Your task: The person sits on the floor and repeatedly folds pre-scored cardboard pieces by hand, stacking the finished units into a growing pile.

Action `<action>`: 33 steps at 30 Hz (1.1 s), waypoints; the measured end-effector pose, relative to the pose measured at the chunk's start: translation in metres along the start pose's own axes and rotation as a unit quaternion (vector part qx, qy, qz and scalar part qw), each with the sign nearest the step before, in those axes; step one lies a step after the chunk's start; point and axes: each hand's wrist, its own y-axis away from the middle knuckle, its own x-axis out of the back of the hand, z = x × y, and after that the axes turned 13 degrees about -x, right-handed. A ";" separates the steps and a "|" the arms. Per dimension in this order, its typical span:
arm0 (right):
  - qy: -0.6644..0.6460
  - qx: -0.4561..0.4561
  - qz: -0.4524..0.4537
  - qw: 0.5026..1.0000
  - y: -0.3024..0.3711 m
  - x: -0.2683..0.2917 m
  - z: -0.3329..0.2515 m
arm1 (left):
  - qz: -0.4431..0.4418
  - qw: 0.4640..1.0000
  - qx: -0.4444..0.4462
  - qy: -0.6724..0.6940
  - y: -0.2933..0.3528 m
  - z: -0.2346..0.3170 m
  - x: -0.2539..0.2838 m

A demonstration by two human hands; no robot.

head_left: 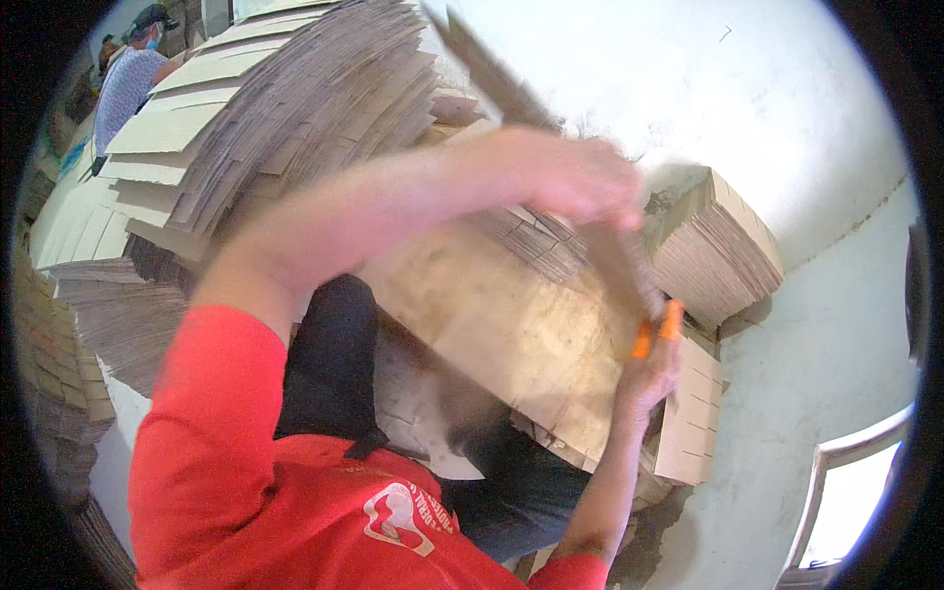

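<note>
Cardboard filled most of the view: a big fanned stack [295,108] of flat sheets rose on the left, and a smaller stack [718,246] leaned against the white wall [767,108] on the right. Between them lay a worn brown board [492,324], tilted, with loose sheets under its lower edge.

The left hand [575,177] reached across from the red sleeve [216,433] and was clenched around a long brown strip [511,88] (blurred, so its material could not be told for sure). That strip ran slantwise from the top of the picture, through the left fist, down toward the right hand [649,369].

The right hand was closed on the strip's lower end, above the board's right edge, and two orange pieces [657,329] stuck up from its grip; whether they were finger covers or part of a tool could not be made out. Just right of it stood a pale slotted sheet [688,413].

A dark cloth [329,364] hung below the left forearm, and blue trousers [521,487] showed under the board.

Far off at the top left, another person [128,79] in a cap stood beside the stacks.
</note>
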 end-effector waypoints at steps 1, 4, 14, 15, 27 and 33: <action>0.018 0.011 0.047 0.999 -0.009 0.008 0.000 | 0.024 0.997 -0.033 -0.065 -0.010 0.007 0.033; 0.045 0.034 0.104 0.993 -0.023 0.018 0.009 | 0.051 0.979 -0.029 -0.194 0.001 -0.007 0.093; 0.211 -0.027 -0.077 0.974 0.080 0.050 0.146 | 0.045 0.866 0.366 -0.338 0.237 -0.118 0.063; 0.228 -0.028 -0.065 0.971 0.086 0.057 0.161 | 0.033 0.845 0.403 -0.350 0.254 -0.125 0.052; 0.299 -0.161 -0.064 0.938 0.108 0.086 0.258 | -0.049 0.817 0.485 -0.308 0.329 -0.233 0.041; 0.398 -0.258 -0.255 0.843 0.062 0.062 0.207 | 0.014 0.879 0.318 -0.354 0.237 -0.219 0.018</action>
